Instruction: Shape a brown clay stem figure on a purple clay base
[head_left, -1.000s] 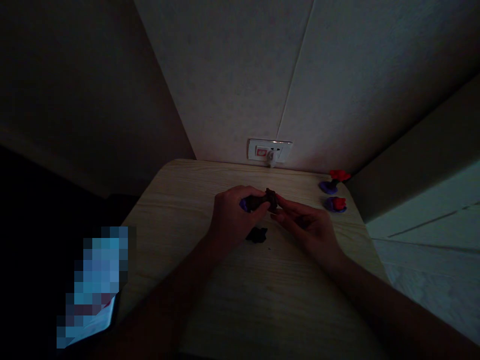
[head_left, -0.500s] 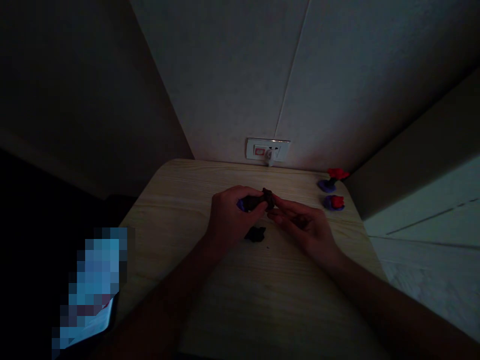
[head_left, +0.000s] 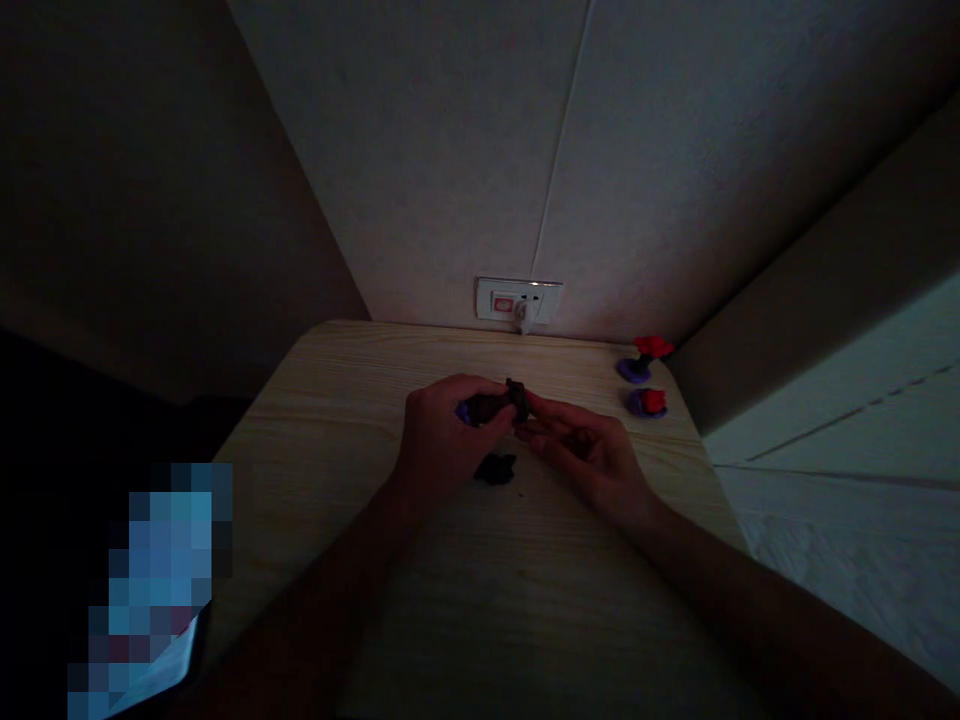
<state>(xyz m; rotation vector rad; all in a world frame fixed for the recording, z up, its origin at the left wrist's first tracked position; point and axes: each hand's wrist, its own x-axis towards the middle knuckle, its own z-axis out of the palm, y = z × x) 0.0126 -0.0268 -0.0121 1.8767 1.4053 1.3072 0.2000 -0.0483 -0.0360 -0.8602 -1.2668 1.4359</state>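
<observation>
A small dark brown clay figure (head_left: 491, 406) with a purple end lies sideways in my left hand (head_left: 446, 430). The fingers and thumb of this hand are wrapped round it, above the wooden tabletop. My right hand (head_left: 585, 450) meets the figure's knobby dark end from the right, its fingertips pressed together against it. Just below the hands, a black lump, likely clay (head_left: 496, 469), lies on the table, and a tiny dark crumb sits to its right. Dim light hides the finer detail of the figure.
At the table's (head_left: 420, 620) far right corner stand a red flower-like piece (head_left: 652, 347) on a purple base and a red bud-like piece (head_left: 654, 401) on another. Behind, a wall socket (head_left: 517, 300) holds a plug. A blurred, lit screen (head_left: 161, 570) is at lower left.
The view has turned slightly, so everything sits a little further left in the picture. Both hands keep nearly the same hold on the figure.
</observation>
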